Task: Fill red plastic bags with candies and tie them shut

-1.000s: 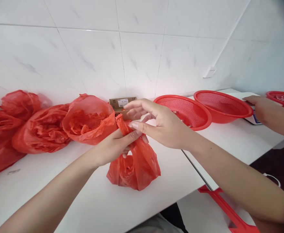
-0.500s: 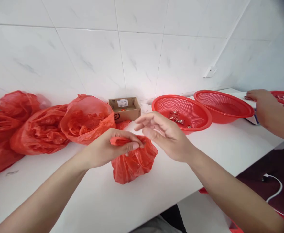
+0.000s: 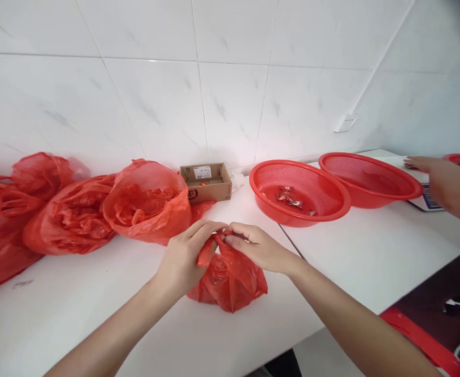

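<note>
A small red plastic bag rests on the white table in front of me, its top gathered and pulled upward. My left hand is closed on the bag's top from the left, and a folded red end pokes out under its fingers. From the right, my right hand pinches the same top, its fingertips meeting those of the left. The bag's contents are hidden by the red plastic.
Bulging red bags line the left against the tiled wall. Behind my hands stands a small cardboard box. Rightward are a red colander holding several wrapped pieces, another colander, a scale and a co-worker's hand.
My right hand, apart from the bag and spread before, now pinches its top beside my left hand. The bag's neck is pulled up tighter. The view has shifted slightly.
</note>
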`<state>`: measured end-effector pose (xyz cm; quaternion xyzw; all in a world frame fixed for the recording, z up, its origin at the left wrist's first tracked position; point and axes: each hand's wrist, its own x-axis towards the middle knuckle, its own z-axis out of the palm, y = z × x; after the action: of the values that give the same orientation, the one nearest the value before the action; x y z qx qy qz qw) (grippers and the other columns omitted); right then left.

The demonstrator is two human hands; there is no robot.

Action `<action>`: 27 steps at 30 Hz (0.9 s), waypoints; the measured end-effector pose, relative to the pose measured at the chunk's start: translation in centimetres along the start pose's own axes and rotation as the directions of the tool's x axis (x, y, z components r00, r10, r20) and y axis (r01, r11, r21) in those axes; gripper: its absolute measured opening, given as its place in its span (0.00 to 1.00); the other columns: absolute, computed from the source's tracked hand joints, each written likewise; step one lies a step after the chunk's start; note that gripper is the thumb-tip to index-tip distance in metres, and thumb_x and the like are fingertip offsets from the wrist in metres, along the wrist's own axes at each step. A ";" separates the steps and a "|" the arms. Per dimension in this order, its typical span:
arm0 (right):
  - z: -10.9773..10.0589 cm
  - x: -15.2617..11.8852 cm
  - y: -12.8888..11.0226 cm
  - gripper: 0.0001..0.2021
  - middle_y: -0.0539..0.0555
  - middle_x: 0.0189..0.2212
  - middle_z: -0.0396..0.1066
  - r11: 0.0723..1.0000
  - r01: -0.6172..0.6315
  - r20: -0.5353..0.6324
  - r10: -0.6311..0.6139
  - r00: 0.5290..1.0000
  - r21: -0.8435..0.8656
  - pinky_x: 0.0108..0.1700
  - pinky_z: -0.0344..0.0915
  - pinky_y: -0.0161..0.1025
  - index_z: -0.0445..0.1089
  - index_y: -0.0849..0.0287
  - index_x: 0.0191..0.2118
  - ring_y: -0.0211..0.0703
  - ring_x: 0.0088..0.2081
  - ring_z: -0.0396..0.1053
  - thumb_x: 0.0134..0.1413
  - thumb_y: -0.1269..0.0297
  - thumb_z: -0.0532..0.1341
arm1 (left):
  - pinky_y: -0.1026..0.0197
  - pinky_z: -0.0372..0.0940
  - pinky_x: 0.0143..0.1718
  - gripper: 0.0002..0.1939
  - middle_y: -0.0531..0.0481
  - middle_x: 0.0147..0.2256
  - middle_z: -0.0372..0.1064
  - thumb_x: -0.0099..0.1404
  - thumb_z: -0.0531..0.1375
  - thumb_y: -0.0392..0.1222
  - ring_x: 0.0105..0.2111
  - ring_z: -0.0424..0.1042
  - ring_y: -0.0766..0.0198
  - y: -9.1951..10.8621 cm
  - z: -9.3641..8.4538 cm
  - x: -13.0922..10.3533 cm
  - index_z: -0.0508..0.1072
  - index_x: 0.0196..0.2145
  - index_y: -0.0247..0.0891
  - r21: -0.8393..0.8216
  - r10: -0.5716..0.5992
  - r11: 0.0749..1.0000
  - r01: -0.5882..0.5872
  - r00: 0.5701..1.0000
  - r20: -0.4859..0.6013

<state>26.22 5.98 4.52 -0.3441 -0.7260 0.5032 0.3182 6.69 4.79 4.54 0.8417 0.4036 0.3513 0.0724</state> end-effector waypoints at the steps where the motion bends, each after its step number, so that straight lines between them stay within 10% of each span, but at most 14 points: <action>1: -0.3 -0.3 0.0 0.12 0.48 0.32 0.67 0.999 -0.005 -0.032 0.004 0.999 -0.044 0.35 0.60 0.34 0.66 0.57 0.35 0.36 0.33 0.63 0.66 0.56 0.52 | 0.63 0.68 0.37 0.16 0.49 0.45 0.74 0.67 0.52 0.33 0.40 0.75 0.63 -0.2 -0.2 -0.4 0.70 0.50 0.43 -0.024 -0.052 0.998 0.053 0.998 0.045; 6: -2.7 -1.6 3.9 0.15 0.48 0.30 0.70 0.973 -0.102 -0.252 0.049 0.967 -0.204 0.38 0.61 0.36 0.62 0.57 0.30 0.39 0.34 0.67 0.65 0.56 0.51 | 0.59 0.68 0.34 0.17 0.48 0.35 0.76 0.72 0.47 0.48 0.33 0.74 0.58 -1.9 -1.5 -4.9 0.74 0.37 0.42 -0.052 -0.410 0.900 0.433 0.881 0.234; 12: -2.8 -1.7 8.8 0.15 0.52 0.33 0.75 0.943 -0.261 -0.425 0.153 0.892 -0.208 0.43 0.64 0.41 0.64 0.56 0.31 0.44 0.38 0.72 0.65 0.54 0.49 | 0.54 0.65 0.47 0.21 0.45 0.45 0.74 0.70 0.47 0.56 0.46 0.72 0.54 -2.1 -0.4 -8.6 0.75 0.40 0.43 -0.208 -0.657 0.703 0.680 0.733 0.176; 16: 0.3 -0.9 8.3 0.13 0.53 0.38 0.73 0.904 -0.268 -0.520 0.061 0.852 -0.333 0.42 0.64 0.41 0.63 0.54 0.40 0.45 0.39 0.71 0.64 0.51 0.50 | 0.55 0.60 0.55 0.21 0.44 0.53 0.68 0.72 0.45 0.55 0.54 0.66 0.56 -1.7 2.4 -7.0 0.69 0.49 0.41 -0.325 -0.650 0.728 0.604 0.758 -0.046; 21: 3.3 0.1 9.1 0.15 0.57 0.37 0.72 0.764 -0.205 -0.462 -0.134 0.877 -0.611 0.42 0.62 0.44 0.62 0.58 0.42 0.49 0.38 0.68 0.62 0.51 0.53 | 0.58 0.64 0.47 0.20 0.46 0.47 0.71 0.73 0.41 0.52 0.46 0.71 0.58 -2.7 5.8 -4.6 0.67 0.46 0.42 -0.188 -0.596 0.794 0.579 0.802 -0.047; 27: 0.8 0.7 10.0 0.10 0.50 0.33 0.73 0.866 -0.259 -0.509 0.007 0.861 -0.427 0.37 0.60 0.39 0.62 0.54 0.39 0.44 0.33 0.69 0.62 0.53 0.53 | 0.59 0.61 0.34 0.16 0.51 0.31 0.74 0.72 0.44 0.48 0.31 0.73 0.56 -5.3 5.9 -3.3 0.70 0.41 0.45 0.047 -0.611 0.791 0.610 0.791 0.035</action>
<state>26.98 8.76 -5.10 -0.5794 -0.6963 0.2239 0.3596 5.77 6.84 -3.73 0.6758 0.6574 0.2821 0.1775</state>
